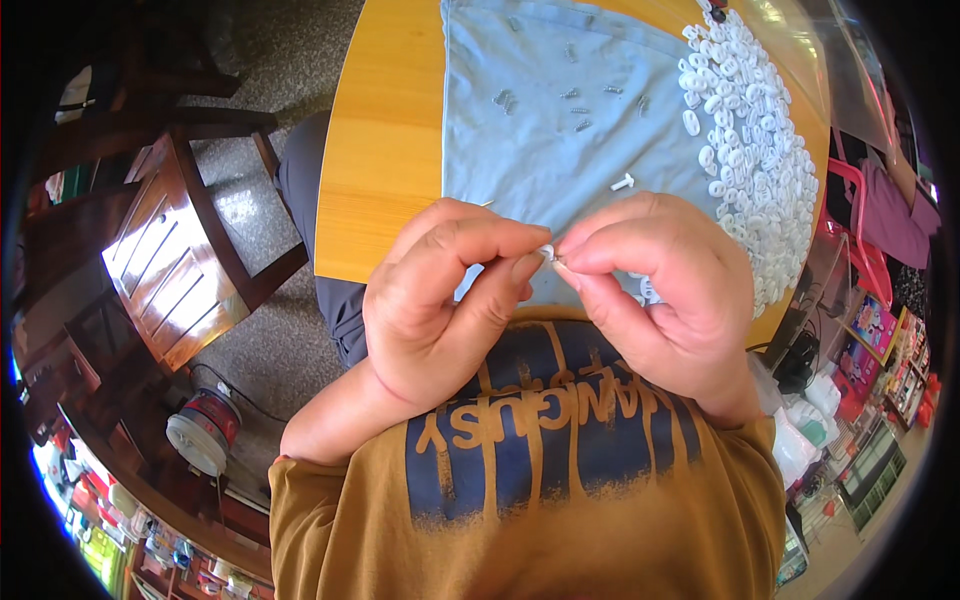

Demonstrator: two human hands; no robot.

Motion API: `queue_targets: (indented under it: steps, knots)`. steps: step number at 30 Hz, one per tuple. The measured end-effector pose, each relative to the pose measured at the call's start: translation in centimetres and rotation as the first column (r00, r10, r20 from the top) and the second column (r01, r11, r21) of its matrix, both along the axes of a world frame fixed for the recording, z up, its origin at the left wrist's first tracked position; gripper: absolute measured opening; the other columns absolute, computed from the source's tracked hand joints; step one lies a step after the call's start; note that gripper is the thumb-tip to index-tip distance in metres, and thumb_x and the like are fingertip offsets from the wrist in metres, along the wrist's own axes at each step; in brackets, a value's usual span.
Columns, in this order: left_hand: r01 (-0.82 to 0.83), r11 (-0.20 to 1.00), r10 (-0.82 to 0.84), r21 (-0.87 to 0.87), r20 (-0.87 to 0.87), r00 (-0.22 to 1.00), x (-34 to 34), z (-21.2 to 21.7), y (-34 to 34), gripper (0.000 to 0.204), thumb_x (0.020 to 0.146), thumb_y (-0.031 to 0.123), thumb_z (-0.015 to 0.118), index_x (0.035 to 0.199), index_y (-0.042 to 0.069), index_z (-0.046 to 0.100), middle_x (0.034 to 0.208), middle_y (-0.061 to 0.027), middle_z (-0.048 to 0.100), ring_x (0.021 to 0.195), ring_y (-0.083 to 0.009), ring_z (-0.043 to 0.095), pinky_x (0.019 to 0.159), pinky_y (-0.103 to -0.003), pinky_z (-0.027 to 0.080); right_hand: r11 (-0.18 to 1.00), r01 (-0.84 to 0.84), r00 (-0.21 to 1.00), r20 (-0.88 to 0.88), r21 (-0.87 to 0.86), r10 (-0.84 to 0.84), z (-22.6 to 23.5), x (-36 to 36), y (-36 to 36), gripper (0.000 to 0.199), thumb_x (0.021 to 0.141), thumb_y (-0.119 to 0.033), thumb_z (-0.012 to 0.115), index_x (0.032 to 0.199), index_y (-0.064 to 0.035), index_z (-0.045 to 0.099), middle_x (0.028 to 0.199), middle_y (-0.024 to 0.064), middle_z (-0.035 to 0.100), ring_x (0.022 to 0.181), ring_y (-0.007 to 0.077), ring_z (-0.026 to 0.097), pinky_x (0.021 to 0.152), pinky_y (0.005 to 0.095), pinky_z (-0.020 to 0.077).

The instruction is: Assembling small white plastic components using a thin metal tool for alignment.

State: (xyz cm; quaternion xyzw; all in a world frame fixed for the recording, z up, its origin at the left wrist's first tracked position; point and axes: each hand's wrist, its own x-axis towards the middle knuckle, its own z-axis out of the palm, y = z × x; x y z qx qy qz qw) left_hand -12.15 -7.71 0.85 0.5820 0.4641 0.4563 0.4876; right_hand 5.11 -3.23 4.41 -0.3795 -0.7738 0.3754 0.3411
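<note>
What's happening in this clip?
A person's left hand and right hand are pinching a small white piece between them, over a blue cloth on a wooden table. The piece is too small and covered to make out in detail. Just beyond the right hand, a white peg lies on the cloth, with loose springs farther off. A big pile of white rings spreads along the right.

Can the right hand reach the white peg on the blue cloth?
Probably yes: the right hand is near the white peg, nothing seems between them, but its fingertips are at a small part.
</note>
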Motion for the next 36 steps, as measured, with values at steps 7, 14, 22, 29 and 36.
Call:
queue_targets:
  steps: [7, 14, 22, 29, 36]
  knots:
    - [-0.003, 1.0, 0.004, -0.022, 0.054, 0.999, 0.4, 0.0, -0.1, 0.011, 0.085, -0.003, 0.053, 0.096, -0.003, 0.055, 0.088, -0.0085, 0.052, 0.066, -0.0102, 0.055, 0.06, -0.02, 0.045, 0.995, 0.032, 0.999, -0.04, -0.094, -0.036, -0.3, 0.1, -0.4, 0.022, 0.063, 0.008, 0.064, 0.08, -0.0048, 0.058, 0.072, 0.0071, 0.06, 0.062, 0.0226, 0.059, 0.054, 0.0293, 0.0452]
    - [0.008, 0.988, 0.028, -0.152, 0.236, 0.971, 0.5, 0.3, -0.1, 0.011, 0.087, 0.0, 0.053, 0.097, -0.002, 0.054, 0.087, -0.0079, 0.051, 0.065, -0.0097, 0.055, 0.059, -0.019, 0.045, 0.988, 0.069, 0.995, -0.063, -0.14, -0.078, -0.2, 0.0, -0.7, 0.021, 0.063, 0.007, 0.064, 0.079, -0.0051, 0.059, 0.072, 0.007, 0.061, 0.062, 0.0221, 0.059, 0.054, 0.029, 0.0452]
    - [-0.097, 0.993, 0.102, -0.061, 0.093, 0.99, 1.0, 0.1, -0.4, 0.011, 0.081, -0.004, 0.059, 0.092, -0.002, 0.06, 0.081, -0.0069, 0.056, 0.061, -0.009, 0.056, 0.053, -0.019, 0.046, 0.988, 0.046, 0.997, -0.059, -0.144, -0.055, -0.4, 0.4, -1.1, 0.017, 0.069, 0.009, 0.064, 0.081, -0.0019, 0.058, 0.078, 0.009, 0.061, 0.069, 0.0192, 0.059, 0.061, 0.0271, 0.0462]
    - [-0.032, 0.956, 0.155, -0.293, 0.41, 0.899, 1.3, -0.1, -0.6, 0.012, 0.085, 0.0, 0.057, 0.097, -0.001, 0.057, 0.085, -0.0053, 0.056, 0.067, -0.0078, 0.057, 0.059, -0.018, 0.047, 0.967, 0.088, 0.973, -0.185, -0.241, -0.135, -1.2, 0.2, -1.4, 0.016, 0.07, 0.001, 0.067, 0.084, -0.0031, 0.06, 0.076, 0.0069, 0.062, 0.064, 0.0175, 0.06, 0.057, 0.0257, 0.0467]
    - [0.011, 0.941, 0.176, -0.339, 0.517, 0.838, 1.0, -0.3, -0.6, 0.014, 0.086, 0.002, 0.056, 0.1, -0.001, 0.056, 0.086, -0.0045, 0.057, 0.068, -0.0081, 0.056, 0.062, -0.018, 0.046, 0.973, 0.097, 0.994, -0.027, -0.21, -0.105, 0.0, 2.1, -0.9, 0.019, 0.074, 0.004, 0.064, 0.092, 0.0016, 0.059, 0.086, 0.0097, 0.061, 0.077, 0.0158, 0.059, 0.07, 0.0251, 0.0461]
